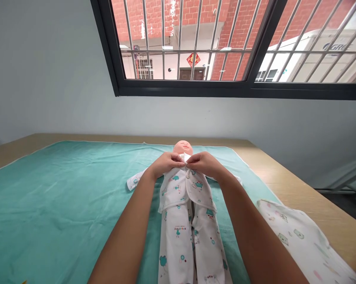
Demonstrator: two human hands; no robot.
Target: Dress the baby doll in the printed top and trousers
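White printed jacket point(174, 187) is where both my hands are working: the left grip point(166, 162) is closed, thumb to fingers, on its front edge at the neckline, and the right grip point(206, 163) pinches the facing edge, the two sets of fingertips nearly meeting. I cannot tell whether a fastener sits between them. The jacket is on a doll point(183, 147) lying face up just beyond my hands, sleeves spread to either side. Matching trousers point(178, 240) stretch towards me. Beneath lies a teal cloth point(62, 205) on the wooden tabletop point(287, 175); a patterned white cloth point(302, 240) rests at the right, and a barred window point(184, 87) is behind.
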